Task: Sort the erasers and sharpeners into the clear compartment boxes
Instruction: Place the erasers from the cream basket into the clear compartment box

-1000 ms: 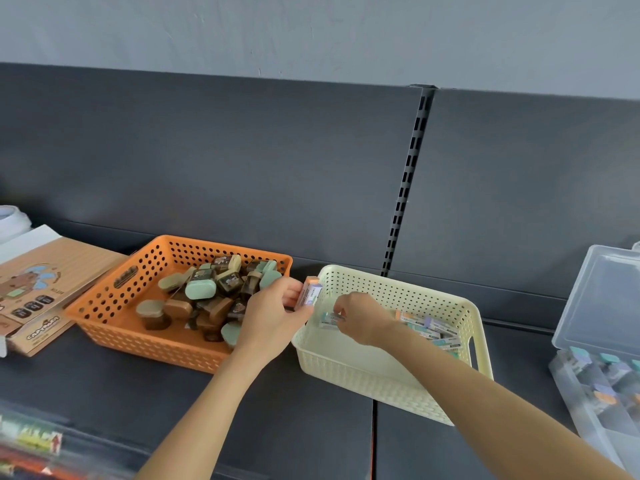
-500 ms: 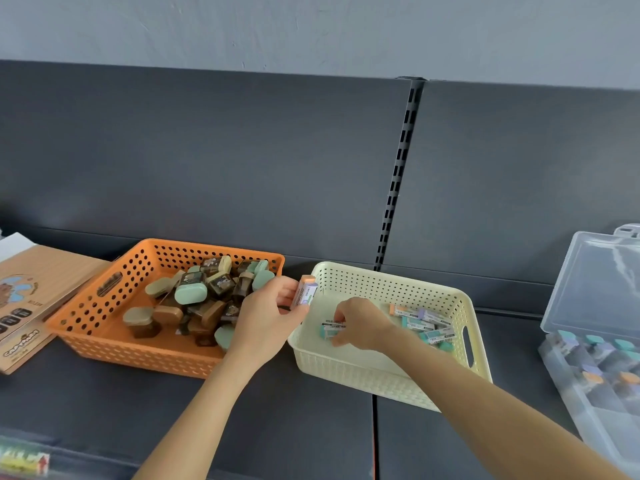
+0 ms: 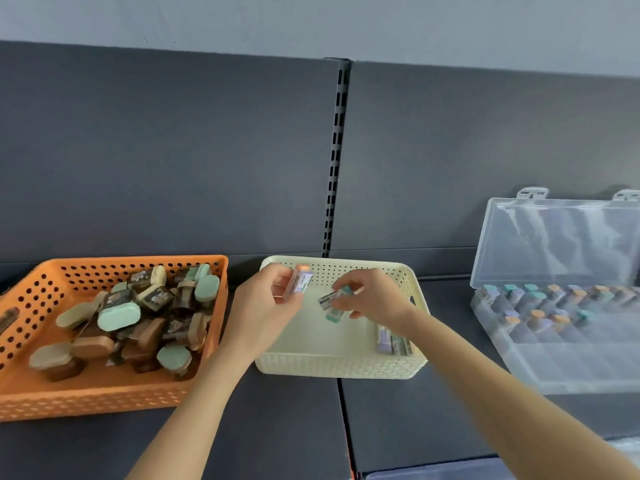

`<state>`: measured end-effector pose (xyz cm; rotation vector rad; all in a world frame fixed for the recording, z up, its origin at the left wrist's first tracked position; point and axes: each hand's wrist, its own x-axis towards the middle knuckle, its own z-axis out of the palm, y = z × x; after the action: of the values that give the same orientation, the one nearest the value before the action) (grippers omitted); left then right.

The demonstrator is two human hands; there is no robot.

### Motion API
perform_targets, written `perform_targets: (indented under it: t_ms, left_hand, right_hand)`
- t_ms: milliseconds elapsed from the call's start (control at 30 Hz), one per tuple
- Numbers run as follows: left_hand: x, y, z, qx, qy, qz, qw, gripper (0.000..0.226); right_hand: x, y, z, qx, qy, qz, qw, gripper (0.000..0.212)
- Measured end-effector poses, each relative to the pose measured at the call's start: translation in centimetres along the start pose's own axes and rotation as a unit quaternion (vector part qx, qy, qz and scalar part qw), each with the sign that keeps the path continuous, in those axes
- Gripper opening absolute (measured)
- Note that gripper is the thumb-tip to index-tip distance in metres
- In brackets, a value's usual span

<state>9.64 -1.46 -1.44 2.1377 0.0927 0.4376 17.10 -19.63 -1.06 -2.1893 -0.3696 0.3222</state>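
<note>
My left hand grips a small stack of wrapped erasers, orange and purple ends up, over the left side of the cream basket. My right hand pinches green-ended erasers above the basket's middle. A few more erasers lie in the basket's right front corner. The orange basket on the left holds several brown, beige and green sharpeners. On the right, the clear compartment box stands with its lid up, its back compartments filled with erasers.
All of it sits on a dark shelf with a dark back panel and a slotted upright in the middle. The box's raised lid leans against the panel. The box's front compartments show nothing inside.
The camera has shifted and come closer. My right hand has lifted erasers up from the basket floor. My left hand still holds its erasers in about the same place.
</note>
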Motion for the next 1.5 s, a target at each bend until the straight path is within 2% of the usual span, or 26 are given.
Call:
perform_targets:
  t_ms: [167,333,633,833,933,1167,1500]
  left_hand:
    - [0.4,2.4,3.2,-0.023,-0.029,0.044,0.998,0.018]
    - [0.5,5.6,6.4,-0.001,-0.058,0.078,0.995,0.024]
    - [-1.1,12.8,16.6,0.028,-0.045,0.096,0.994,0.026]
    - [-2.2,17.5,24.1,0.014,-0.042,0.082,0.996,0.017]
    - [-2.7,19.6,26.9,0.015,-0.068,0.076,0.995,0.013]
    - [-2.2,23.0,31.5,0.065,-0.125,0.124,0.982,0.016]
    - [-0.3,25.3,36.4,0.064,-0.21,0.16,0.962,0.022]
  right_hand:
    - [-2.6,1.9,-3.3,0.025,0.066,0.007,0.997,0.023]
    - [-4.5,3.9,-7.9,0.04,0.111,-0.015,0.993,0.02]
    - [-8.4,11.4,-17.2,0.064,0.113,-0.03,0.991,0.014]
    - [-10.8,17.3,-24.3,0.011,0.12,-0.043,0.992,0.011]
    - [-11.9,19.8,-27.3,-0.009,0.143,-0.038,0.989,0.011]
    - [-13.9,23.3,-31.7,-0.041,0.187,-0.005,0.982,0.018]
    - [-15.2,26.4,-35.0,-0.084,0.247,0.075,0.962,0.017]
